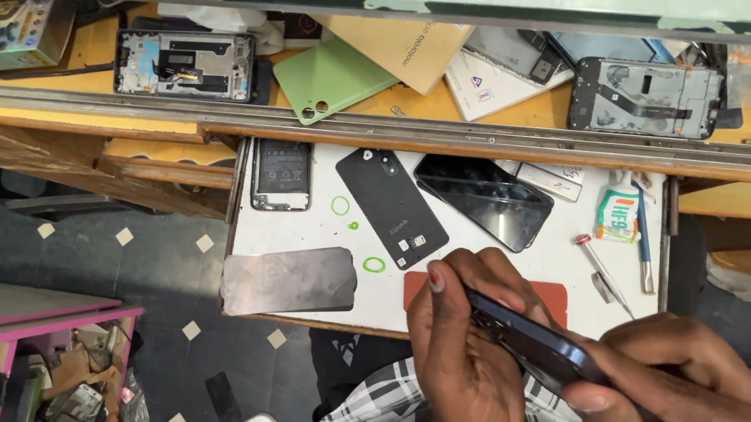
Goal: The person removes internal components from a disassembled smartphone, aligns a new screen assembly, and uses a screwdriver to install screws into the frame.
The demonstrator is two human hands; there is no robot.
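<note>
Both hands, left (463, 366) and right (683, 373), are gripping 1 dark phone (539, 345) at 6 o'clock. White work tray (543, 270) is lying beyond, carrying black back cover (392, 206) at 12, glass panel (485, 198) at 1, screwdriver (601, 274) at 3.

A white pull-out board (542, 265) carries a black back cover (392, 206), dark screen glass (485, 199) and a grey sheet (289, 281).

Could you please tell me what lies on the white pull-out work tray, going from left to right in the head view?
Grey metal plate → battery → black back cover → dark glass screen panel → red-tipped screwdriver → blue-handled tool.
</note>
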